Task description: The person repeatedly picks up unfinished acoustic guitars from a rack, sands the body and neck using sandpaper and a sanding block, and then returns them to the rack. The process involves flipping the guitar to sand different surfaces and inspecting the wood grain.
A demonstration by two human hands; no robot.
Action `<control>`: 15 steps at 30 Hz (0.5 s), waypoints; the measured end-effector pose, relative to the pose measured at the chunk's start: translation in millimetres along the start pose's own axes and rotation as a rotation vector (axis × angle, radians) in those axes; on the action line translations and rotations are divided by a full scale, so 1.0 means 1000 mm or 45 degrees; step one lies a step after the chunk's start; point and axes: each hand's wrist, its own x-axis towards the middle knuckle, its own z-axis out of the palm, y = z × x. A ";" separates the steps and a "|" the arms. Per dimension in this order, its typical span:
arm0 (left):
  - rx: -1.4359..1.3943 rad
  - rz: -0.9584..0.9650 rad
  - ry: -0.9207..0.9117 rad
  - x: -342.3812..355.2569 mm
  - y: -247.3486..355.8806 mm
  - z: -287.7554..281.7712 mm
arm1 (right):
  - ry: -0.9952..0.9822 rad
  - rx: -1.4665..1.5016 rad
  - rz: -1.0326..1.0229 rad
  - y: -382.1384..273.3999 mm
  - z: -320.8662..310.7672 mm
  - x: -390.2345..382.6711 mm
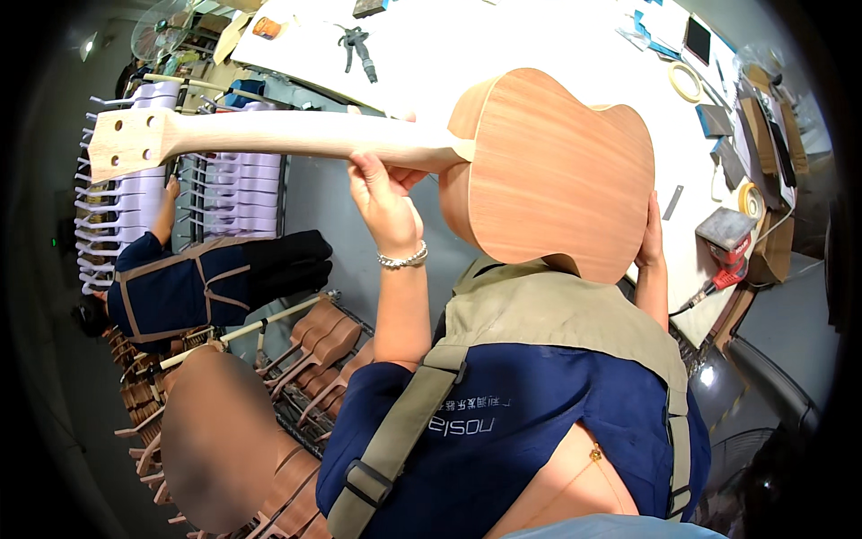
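Note:
An unfinished wooden ukulele (552,171) is held across the view, its plain brown back facing up and its pale neck pointing left, ending in a headstock with four holes. My left hand (384,199) grips the neck a short way from the body, thumb on the near side and some fingers curled behind it. My right hand (650,238) holds the right edge of the body, with its fingers partly hidden by the wood. Just beyond the instrument is the white worktable (503,40).
On the table lie an air gun (357,56), tape rolls (684,81) and a red power sander (729,247). Racks of lilac bodies (242,184) and brown bodies (319,341) stand at the left. A co-worker in an apron (180,292) works between them.

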 end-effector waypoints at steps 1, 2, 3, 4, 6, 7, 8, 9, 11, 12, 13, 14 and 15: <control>-0.008 0.010 -0.006 0.002 -0.001 0.002 | 0.008 0.004 -0.011 0.000 -0.002 0.000; 0.043 0.014 -0.048 0.002 -0.001 0.003 | 0.043 -0.019 -0.031 0.002 -0.003 0.000; 0.053 0.102 -0.011 0.003 -0.004 0.003 | 0.021 0.012 0.001 0.004 -0.002 -0.001; 0.051 0.192 0.023 0.004 -0.005 0.004 | 0.002 0.037 0.021 0.004 0.003 -0.003; -0.105 0.289 0.014 0.010 -0.010 0.007 | -0.010 -0.110 0.243 0.005 0.025 0.001; -0.276 0.269 -0.051 0.018 -0.014 0.009 | 0.046 -0.346 0.180 0.013 0.025 0.003; -0.559 0.275 -0.114 0.023 -0.009 0.008 | -0.028 -0.361 0.252 0.010 0.044 0.003; -0.677 0.210 -0.197 0.033 -0.005 0.016 | -0.102 -0.311 0.217 0.011 0.050 0.005; -0.704 0.031 -0.334 0.050 0.009 0.032 | -0.147 -0.745 0.318 0.025 0.024 0.026; -0.615 0.006 -0.258 0.052 0.016 0.040 | -0.183 -0.987 0.089 0.020 0.025 0.027; -0.524 -0.022 -0.178 0.056 0.018 0.047 | -0.118 -1.075 0.022 0.011 0.016 0.031; -0.622 -0.081 -0.350 0.063 0.011 0.045 | -0.057 -1.154 -0.037 0.003 0.005 0.038; -0.502 -0.026 -0.349 0.066 0.005 0.047 | 0.001 -1.235 -0.095 -0.007 -0.004 0.044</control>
